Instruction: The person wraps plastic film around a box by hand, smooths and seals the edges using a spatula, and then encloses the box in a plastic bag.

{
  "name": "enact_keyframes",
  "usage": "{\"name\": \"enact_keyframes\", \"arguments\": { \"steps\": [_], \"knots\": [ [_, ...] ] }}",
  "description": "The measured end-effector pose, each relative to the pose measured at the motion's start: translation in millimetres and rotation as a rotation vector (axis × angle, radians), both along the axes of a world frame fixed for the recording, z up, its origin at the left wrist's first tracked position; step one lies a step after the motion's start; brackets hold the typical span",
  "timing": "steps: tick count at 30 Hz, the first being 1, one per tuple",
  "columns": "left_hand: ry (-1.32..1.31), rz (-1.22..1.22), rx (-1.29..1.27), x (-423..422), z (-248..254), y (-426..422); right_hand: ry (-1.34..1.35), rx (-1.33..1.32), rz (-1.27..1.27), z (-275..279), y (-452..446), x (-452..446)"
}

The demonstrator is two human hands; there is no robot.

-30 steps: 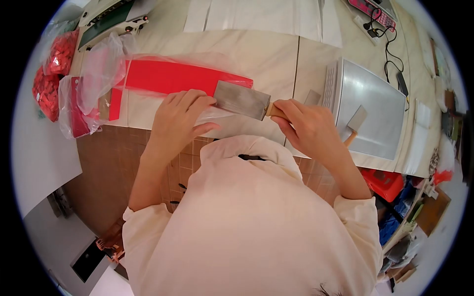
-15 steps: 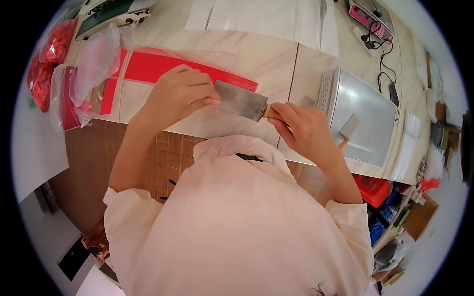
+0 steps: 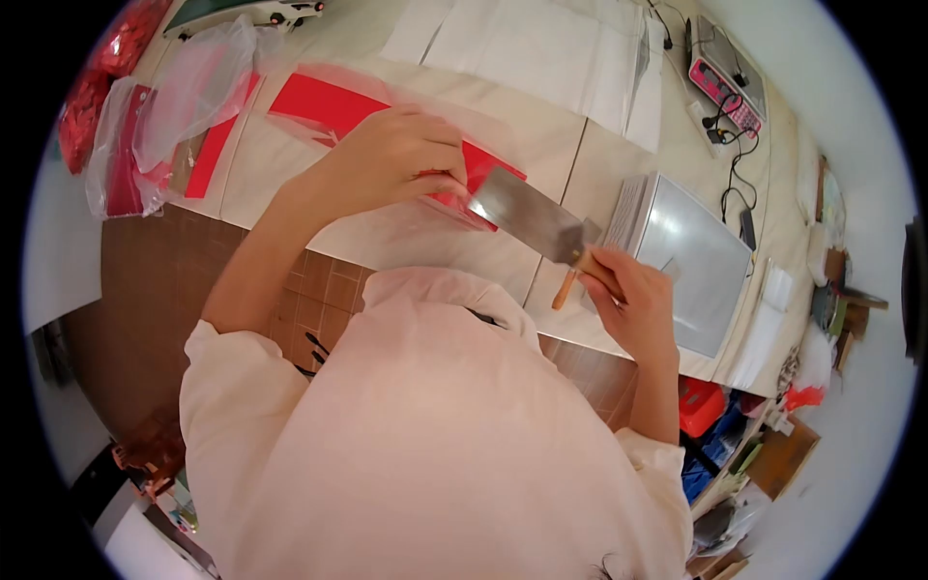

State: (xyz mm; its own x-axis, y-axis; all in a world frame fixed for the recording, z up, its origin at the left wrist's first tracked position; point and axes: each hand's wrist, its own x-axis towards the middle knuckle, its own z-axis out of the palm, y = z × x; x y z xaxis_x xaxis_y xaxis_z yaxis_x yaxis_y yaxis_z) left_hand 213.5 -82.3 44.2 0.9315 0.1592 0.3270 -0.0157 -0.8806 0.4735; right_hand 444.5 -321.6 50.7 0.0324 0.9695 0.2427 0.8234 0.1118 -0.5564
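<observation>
My right hand (image 3: 633, 300) grips the wooden handle of a scraper (image 3: 527, 215) with a wide, flat metal blade. The blade points left, and its end reaches the fingertips of my left hand (image 3: 406, 159). Those fingers are curled and appear to pinch the edge of a clear plastic sleeve, though their grip is partly hidden. A long red strip (image 3: 324, 101) lies in the clear sleeve beneath my left hand. Some red shows under the fingers and beside the blade. Near my right hand lies a second wooden-handled tool (image 3: 564, 290), partly covered by the held scraper.
A shiny metal box (image 3: 691, 261) stands at the right. Behind it are a pink-panelled scale (image 3: 725, 97) and black cables (image 3: 735, 184). White sheets (image 3: 541, 58) lie at the back. Clear bags (image 3: 198, 92) and red packets (image 3: 85, 111) sit at the left.
My right hand has drawn the scraper right and towards me, uncovering the second tool's handle. My left hand has moved right, and red material now shows beneath its fingers. The view has shifted.
</observation>
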Motion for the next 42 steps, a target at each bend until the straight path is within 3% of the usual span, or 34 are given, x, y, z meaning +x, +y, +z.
{"name": "enact_keyframes", "arguments": {
  "steps": [4,8,10,17,25,40,42],
  "knots": [
    [0.032,-0.027,-0.001,2,-6,6,0.179,-0.231,-0.204,4,-36,15],
    [0.015,-0.029,-0.001,8,-14,10,0.225,-0.227,-0.212,0,-40,7],
    [0.065,-0.024,-0.014,11,-17,14,0.189,-0.167,-0.066,-7,-33,-2],
    [0.024,-0.021,-0.063,18,-36,20,0.195,-0.154,0.052,-13,0,-20],
    [-0.104,0.172,-0.129,13,-47,15,0.217,-0.227,0.018,-13,15,-20],
    [-0.047,0.308,-0.318,15,-45,10,0.202,-0.225,-0.045,-12,38,-9],
    [-0.096,0.295,-0.24,17,-42,11,0.216,-0.215,-0.059,-14,39,-8]
  ]
}}
